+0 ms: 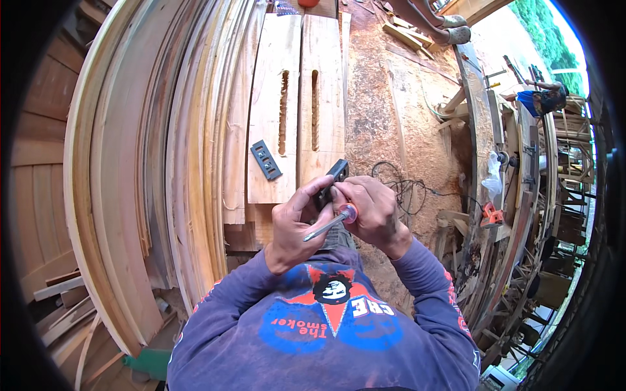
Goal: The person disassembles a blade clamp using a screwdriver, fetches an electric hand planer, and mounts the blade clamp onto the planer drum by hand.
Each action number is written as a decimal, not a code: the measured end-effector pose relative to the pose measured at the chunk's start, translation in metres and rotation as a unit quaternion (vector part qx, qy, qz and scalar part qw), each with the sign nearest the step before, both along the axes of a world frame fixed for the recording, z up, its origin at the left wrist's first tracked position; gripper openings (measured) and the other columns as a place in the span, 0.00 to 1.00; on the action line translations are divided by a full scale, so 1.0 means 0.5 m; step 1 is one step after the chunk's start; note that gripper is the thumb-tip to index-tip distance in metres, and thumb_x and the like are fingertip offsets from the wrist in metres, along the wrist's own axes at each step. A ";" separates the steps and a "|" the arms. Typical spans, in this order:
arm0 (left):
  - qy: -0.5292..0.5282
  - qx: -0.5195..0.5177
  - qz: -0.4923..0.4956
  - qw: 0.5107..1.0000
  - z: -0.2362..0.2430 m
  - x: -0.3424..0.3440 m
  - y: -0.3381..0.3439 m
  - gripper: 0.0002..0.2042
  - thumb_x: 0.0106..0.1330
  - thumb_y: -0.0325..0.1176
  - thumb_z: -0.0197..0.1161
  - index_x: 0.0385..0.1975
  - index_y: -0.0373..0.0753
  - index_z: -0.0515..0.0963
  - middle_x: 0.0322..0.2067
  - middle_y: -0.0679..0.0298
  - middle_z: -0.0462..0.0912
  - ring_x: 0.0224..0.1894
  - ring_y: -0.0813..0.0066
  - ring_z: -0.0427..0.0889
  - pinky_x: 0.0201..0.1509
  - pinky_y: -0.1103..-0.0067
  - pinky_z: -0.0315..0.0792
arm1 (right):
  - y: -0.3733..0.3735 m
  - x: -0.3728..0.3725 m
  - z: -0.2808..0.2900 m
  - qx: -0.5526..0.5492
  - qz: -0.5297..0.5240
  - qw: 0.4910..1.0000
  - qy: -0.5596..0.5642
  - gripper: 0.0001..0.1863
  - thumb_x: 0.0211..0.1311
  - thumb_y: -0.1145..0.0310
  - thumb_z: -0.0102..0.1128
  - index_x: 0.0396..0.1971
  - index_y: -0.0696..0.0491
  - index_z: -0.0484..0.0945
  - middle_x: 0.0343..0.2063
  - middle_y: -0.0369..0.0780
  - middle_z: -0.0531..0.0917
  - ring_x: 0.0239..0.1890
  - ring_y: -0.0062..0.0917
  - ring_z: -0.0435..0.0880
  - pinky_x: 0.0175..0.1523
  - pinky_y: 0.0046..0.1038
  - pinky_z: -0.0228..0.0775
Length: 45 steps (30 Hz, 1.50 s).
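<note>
My left hand (293,218) is closed around a black block (338,171), whose far end sticks out beyond my fingers. Against it works my right hand (375,208), its fingertips at the block's near side. The same right hand grips a screwdriver (319,231) with a clear, reddish handle; its metal shaft points down and left, away from the block. What my fingertips do on the block is hidden by my hands. Just ahead, a black rectangular piece with several slots (265,160) lies on a pale wooden board (264,186). That board and the board beside it (319,159) each have a long, rough-edged slot.
Long planks (195,130) stand stacked along the left. Sawdust covers the surface (372,98) at right, where a dark cable (411,192) lies coiled. Farther right are an orange tool (492,215), a clear plastic bag (493,176) and stacked timber. Wood offcuts (404,36) lie at the far side.
</note>
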<state>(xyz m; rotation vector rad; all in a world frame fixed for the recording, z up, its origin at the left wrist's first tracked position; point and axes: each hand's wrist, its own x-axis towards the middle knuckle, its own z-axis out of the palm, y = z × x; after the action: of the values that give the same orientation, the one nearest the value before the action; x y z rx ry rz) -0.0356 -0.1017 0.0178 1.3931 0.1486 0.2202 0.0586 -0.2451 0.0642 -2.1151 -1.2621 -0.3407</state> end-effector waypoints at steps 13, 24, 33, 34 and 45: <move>0.090 -0.195 0.046 0.976 0.018 0.020 0.037 0.20 0.66 0.21 0.68 0.57 0.28 0.74 0.42 0.58 0.87 0.42 0.79 0.86 0.46 0.83 0.80 | -0.060 0.029 0.055 -0.038 -0.160 0.873 0.460 0.14 0.63 0.61 0.71 0.29 0.57 0.81 0.24 0.42 0.83 0.23 0.33 0.85 0.28 0.32 0.75; -0.019 -0.119 0.131 0.984 0.045 0.002 0.041 0.15 0.67 0.18 0.67 0.52 0.33 0.79 0.37 0.66 0.85 0.35 0.88 0.80 0.36 0.89 0.74 | -0.116 -0.049 0.241 -0.177 0.048 0.982 0.037 0.28 0.53 0.81 0.66 0.57 0.66 0.73 0.45 0.52 0.82 0.41 0.42 0.86 0.48 0.37 0.80; -0.043 -0.108 0.136 0.984 0.068 -0.026 0.034 0.15 0.67 0.17 0.67 0.53 0.32 0.78 0.41 0.63 0.86 0.40 0.85 0.82 0.42 0.87 0.76 | -0.120 -0.081 0.237 -0.156 0.068 0.982 -0.084 0.24 0.47 0.80 0.69 0.48 0.65 0.79 0.42 0.49 0.85 0.38 0.38 0.88 0.41 0.32 0.82; -0.049 -0.115 0.141 0.982 0.067 -0.027 0.032 0.15 0.66 0.18 0.67 0.52 0.31 0.78 0.41 0.61 0.87 0.41 0.83 0.84 0.43 0.86 0.77 | -0.121 -0.082 0.234 -0.154 0.071 0.982 -0.087 0.24 0.47 0.79 0.69 0.49 0.65 0.79 0.42 0.49 0.85 0.38 0.38 0.88 0.41 0.32 0.82; -0.042 -0.115 0.142 0.982 0.059 -0.024 0.009 0.15 0.66 0.18 0.67 0.52 0.30 0.78 0.40 0.59 0.88 0.40 0.80 0.86 0.43 0.85 0.80 | -0.143 -0.099 0.237 -0.165 0.058 0.982 -0.066 0.25 0.47 0.80 0.68 0.49 0.65 0.78 0.44 0.49 0.83 0.37 0.36 0.86 0.40 0.32 0.81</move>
<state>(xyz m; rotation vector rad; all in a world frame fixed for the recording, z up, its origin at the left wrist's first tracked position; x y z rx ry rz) -0.0477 -0.0974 0.0474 1.1269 0.2944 0.4825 0.0094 -0.3165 0.1826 -2.3094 -1.6032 -0.2362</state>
